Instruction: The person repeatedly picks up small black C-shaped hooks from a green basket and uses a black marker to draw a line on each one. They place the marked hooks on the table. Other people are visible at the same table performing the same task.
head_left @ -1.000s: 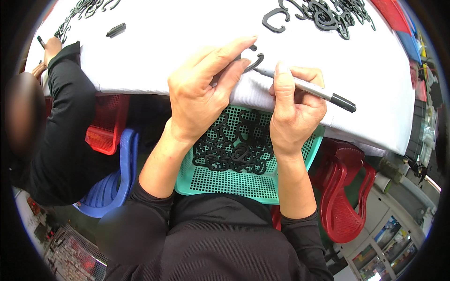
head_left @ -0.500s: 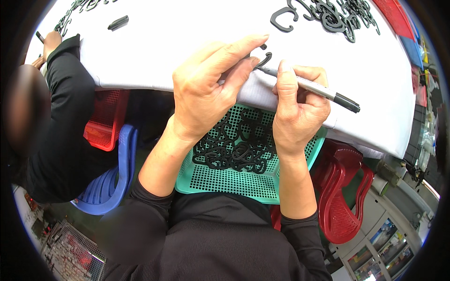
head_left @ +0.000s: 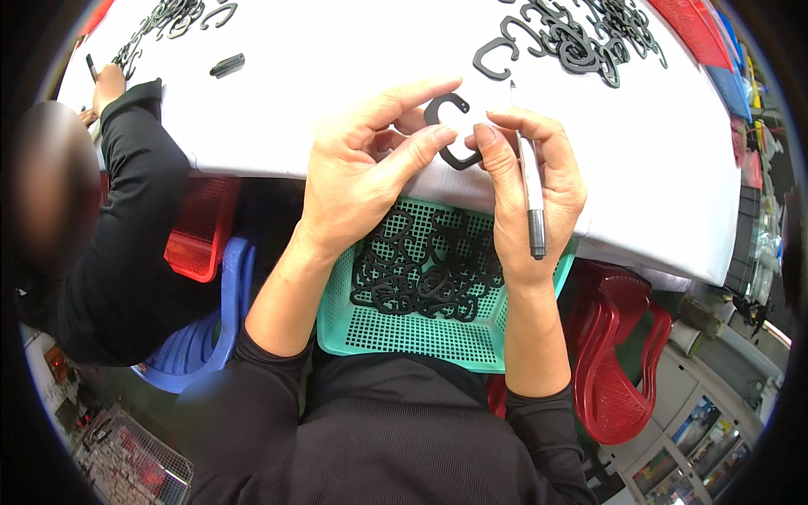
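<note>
Over the table's near edge, my left hand (head_left: 358, 172) pinches a flat black open ring (head_left: 433, 111) between thumb and fingers. The ring is hook-shaped, with a gap on its right side and a small hole near its upper end. My right hand (head_left: 512, 215) touches the ring's lower end with its fingertips. It also holds a grey marker pen (head_left: 531, 172) with black ends, tip pointing away from me. Below my hands, a green mesh basket (head_left: 412, 348) holds a heap of similar black rings (head_left: 421, 282).
More black rings (head_left: 581, 46) lie piled at the far right of the white table (head_left: 656, 160). A black pen cap (head_left: 227, 65) lies at the far left. A co-worker's sleeve (head_left: 139, 168) is on the left, above a blue chair (head_left: 227, 295). A red chair (head_left: 619, 362) stands right.
The ring has turned into clear view, and my right fingers now touch it. The marker has swung from pointing left at the ring to pointing away from me.
</note>
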Tool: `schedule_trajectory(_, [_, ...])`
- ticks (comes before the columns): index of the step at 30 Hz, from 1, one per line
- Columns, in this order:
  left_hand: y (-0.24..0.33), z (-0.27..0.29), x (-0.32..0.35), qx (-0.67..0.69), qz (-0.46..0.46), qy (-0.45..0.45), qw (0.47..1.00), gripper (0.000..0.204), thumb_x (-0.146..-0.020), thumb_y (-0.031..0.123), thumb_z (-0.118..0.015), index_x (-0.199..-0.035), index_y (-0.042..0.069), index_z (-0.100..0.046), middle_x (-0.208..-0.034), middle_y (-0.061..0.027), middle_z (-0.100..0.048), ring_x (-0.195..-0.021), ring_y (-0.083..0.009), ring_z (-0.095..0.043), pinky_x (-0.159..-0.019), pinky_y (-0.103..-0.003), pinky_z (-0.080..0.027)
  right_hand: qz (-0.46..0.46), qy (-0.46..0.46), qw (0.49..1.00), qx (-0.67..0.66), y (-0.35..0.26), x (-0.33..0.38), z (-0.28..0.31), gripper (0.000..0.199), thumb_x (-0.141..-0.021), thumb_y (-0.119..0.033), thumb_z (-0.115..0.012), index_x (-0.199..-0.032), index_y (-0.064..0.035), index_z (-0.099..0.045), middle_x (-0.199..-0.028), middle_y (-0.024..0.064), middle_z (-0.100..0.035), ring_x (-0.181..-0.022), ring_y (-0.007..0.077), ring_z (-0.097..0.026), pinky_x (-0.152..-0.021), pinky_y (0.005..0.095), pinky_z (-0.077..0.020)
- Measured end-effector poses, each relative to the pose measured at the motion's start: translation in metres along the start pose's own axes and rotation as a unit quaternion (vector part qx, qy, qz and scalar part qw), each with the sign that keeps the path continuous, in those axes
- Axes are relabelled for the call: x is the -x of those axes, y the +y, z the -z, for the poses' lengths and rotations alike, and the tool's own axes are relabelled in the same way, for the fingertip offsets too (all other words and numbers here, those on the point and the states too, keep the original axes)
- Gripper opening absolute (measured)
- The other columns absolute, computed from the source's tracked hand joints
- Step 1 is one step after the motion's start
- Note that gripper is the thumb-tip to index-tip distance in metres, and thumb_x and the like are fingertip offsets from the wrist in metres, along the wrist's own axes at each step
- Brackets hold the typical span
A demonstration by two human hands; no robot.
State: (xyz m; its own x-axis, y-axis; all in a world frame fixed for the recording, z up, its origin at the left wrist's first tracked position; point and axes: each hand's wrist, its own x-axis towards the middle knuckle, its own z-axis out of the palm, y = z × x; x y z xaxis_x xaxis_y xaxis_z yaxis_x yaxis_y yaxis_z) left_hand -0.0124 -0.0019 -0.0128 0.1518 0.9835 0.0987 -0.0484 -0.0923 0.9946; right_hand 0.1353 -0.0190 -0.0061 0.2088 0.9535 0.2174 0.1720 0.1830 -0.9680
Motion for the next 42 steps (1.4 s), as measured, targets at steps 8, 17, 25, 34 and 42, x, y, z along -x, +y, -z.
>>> schedule_trajectory(8, [-0.007,-0.001,-0.002,-0.396,-0.382,0.071,0.832,0.037,-0.069,-0.006,-0.070,-0.102,0.009,-0.072,-0.101,-0.0082,-0.067,-0.084,-0.0211,-0.062,-0.074,-0.030,-0.052,-0.124,0.013,0.988,-0.089,-0.020,-0.006,0.007,0.013,-0.087,-0.009,-0.067,-0.096,-0.0013,-0.064,-0.075,0.0036,-0.065,-0.067,0.0060,-0.058,-0.061,0.0184,-0.0443])
schedule_trajectory(17, [-0.007,-0.011,0.005,-0.173,-0.083,0.081,0.978,0.015,-0.085,0.001,-0.066,-0.099,-0.004,-0.068,-0.088,-0.0066,-0.070,-0.080,-0.0097,-0.064,-0.072,-0.022,-0.050,-0.069,0.086,0.992,-0.065,-0.012,-0.007,0.022,0.028,-0.093,-0.023,-0.061,-0.099,0.0036,-0.063,-0.072,-0.0003,-0.059,-0.058,0.0045,-0.047,-0.053,0.0170,-0.0367])
schedule_trajectory(25, [-0.016,-0.015,0.001,-0.171,-0.105,0.118,0.973,0.015,-0.080,0.006,-0.071,-0.094,0.002,-0.071,-0.070,-0.0053,-0.067,-0.057,-0.0071,-0.058,-0.051,-0.022,-0.045,-0.069,0.069,0.994,-0.038,-0.006,0.011,0.010,0.014,-0.084,-0.005,-0.068,-0.080,-0.0013,-0.055,-0.068,0.0004,-0.056,-0.060,0.0040,-0.050,-0.052,0.0183,-0.0376])
schedule_trajectory(34, [-0.014,-0.014,0.002,-0.188,-0.087,0.105,0.973,0.016,-0.081,0.005,-0.071,-0.096,0.001,-0.070,-0.077,-0.0034,-0.069,-0.065,-0.0064,-0.060,-0.060,-0.020,-0.047,-0.018,0.085,0.996,-0.003,0.012,0.010,-0.003,0.016,-0.081,-0.005,-0.069,-0.073,-0.0014,-0.055,-0.063,-0.0011,-0.053,-0.055,0.0033,-0.045,-0.048,0.0192,-0.0355])
schedule_trajectory(42, [-0.014,-0.014,0.002,-0.201,-0.088,0.104,0.970,0.016,-0.081,0.004,-0.071,-0.096,0.000,-0.070,-0.081,-0.0034,-0.070,-0.070,-0.0063,-0.062,-0.065,-0.020,-0.049,-0.019,0.081,0.996,0.018,0.012,0.010,-0.005,0.016,-0.080,-0.004,-0.069,-0.072,-0.0019,-0.055,-0.063,-0.0011,-0.053,-0.054,0.0029,-0.045,-0.048,0.0187,-0.0353])
